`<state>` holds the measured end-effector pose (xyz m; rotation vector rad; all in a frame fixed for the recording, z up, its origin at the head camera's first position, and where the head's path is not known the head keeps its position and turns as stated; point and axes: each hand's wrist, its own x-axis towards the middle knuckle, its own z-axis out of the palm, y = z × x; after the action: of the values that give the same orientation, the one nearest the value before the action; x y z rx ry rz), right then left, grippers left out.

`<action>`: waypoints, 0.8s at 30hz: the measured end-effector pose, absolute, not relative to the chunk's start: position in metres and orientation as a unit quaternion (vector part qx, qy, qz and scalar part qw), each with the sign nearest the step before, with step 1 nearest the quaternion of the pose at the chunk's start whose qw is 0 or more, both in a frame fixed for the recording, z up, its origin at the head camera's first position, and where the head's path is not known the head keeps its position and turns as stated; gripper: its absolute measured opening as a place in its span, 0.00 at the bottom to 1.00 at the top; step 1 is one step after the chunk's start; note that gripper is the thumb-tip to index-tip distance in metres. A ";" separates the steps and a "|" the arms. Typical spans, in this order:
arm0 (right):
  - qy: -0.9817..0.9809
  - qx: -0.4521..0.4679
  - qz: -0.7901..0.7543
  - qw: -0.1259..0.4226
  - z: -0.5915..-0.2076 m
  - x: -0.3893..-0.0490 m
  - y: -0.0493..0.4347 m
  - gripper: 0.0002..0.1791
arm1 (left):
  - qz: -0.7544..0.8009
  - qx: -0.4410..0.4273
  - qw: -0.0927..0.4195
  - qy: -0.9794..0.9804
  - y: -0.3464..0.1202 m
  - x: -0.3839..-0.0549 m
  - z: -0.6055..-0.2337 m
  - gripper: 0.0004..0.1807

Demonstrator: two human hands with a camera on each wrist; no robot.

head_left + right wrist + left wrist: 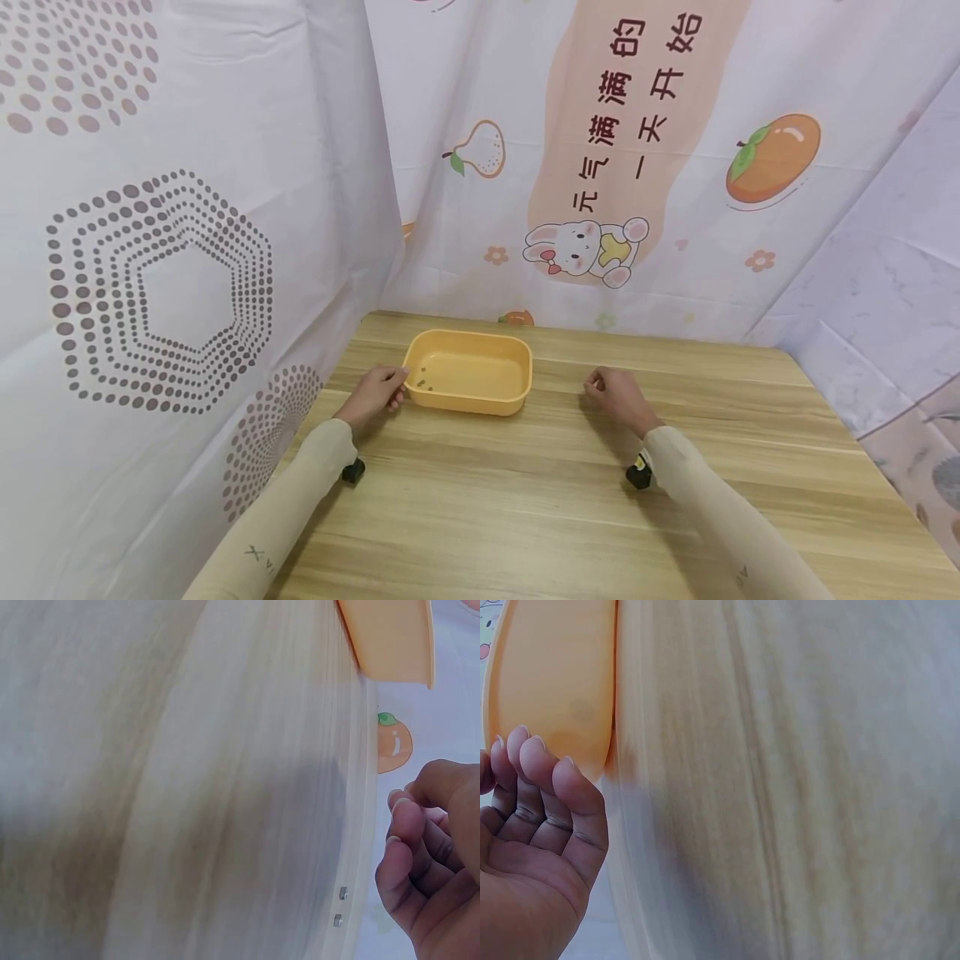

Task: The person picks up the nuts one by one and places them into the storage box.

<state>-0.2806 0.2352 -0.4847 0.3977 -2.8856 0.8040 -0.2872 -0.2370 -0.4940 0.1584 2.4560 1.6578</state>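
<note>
At the left end of a shallow yellow plastic basin, my left hand holds the rim, thumb on top and fingers curled below it. The left wrist view shows the curled fingers right at the basin's end wall. Several small dark pieces lie inside, near that end. My right hand is to the right of the basin, apart from it, fingers loosely bent, thumb beside the fingertips. No object shows between them. Two small metal nuts lie on the tabletop close to this hand; in the head view they are hidden.
Both hands are over a wood-grain table. A printed curtain hangs behind its far edge, and another patterned curtain drops along the left side. Marbled cloth covers the right side. Black wrist cameras sit under the sleeves.
</note>
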 end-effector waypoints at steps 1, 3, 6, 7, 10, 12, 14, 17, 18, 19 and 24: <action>-0.953 0.135 0.266 0.063 -0.484 -0.280 0.235 0.06 | 0.557 0.052 0.086 0.824 -0.237 -0.288 -0.494 0.22; -0.952 0.137 0.267 0.067 -0.483 -0.280 0.233 0.06 | 0.558 0.053 0.085 0.824 -0.237 -0.288 -0.494 0.22; -0.950 0.144 0.268 0.071 -0.482 -0.280 0.231 0.07 | 0.556 0.056 0.085 0.825 -0.237 -0.288 -0.494 0.23; -0.950 0.146 0.268 0.072 -0.482 -0.280 0.231 0.07 | 0.556 0.056 0.085 0.825 -0.237 -0.288 -0.494 0.22; -0.950 0.146 0.264 0.075 -0.481 -0.280 0.229 0.06 | 0.555 0.059 0.085 0.825 -0.237 -0.288 -0.494 0.22; -0.951 0.146 0.262 0.076 -0.481 -0.280 0.227 0.06 | 0.556 0.060 0.084 0.825 -0.237 -0.288 -0.494 0.22; -0.951 0.145 0.260 0.079 -0.481 -0.280 0.226 0.06 | 0.556 0.061 0.083 0.825 -0.237 -0.289 -0.494 0.22; -0.950 0.150 0.260 0.082 -0.479 -0.280 0.224 0.06 | 0.555 0.063 0.083 0.826 -0.237 -0.288 -0.494 0.22; -0.950 0.151 0.260 0.081 -0.479 -0.280 0.223 0.06 | 0.556 0.062 0.083 0.825 -0.237 -0.288 -0.494 0.22; -0.950 0.152 0.262 0.079 -0.478 -0.279 0.223 0.06 | 0.555 0.062 0.083 0.825 -0.237 -0.288 -0.494 0.22; -0.949 0.155 0.264 0.073 -0.477 -0.279 0.219 0.06 | 0.554 0.059 0.091 0.825 -0.235 -0.284 -0.487 0.21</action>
<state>-0.2785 0.2193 -0.4772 0.4663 -2.8515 0.7931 -0.2840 -0.2350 -0.4868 0.1767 2.4536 1.6463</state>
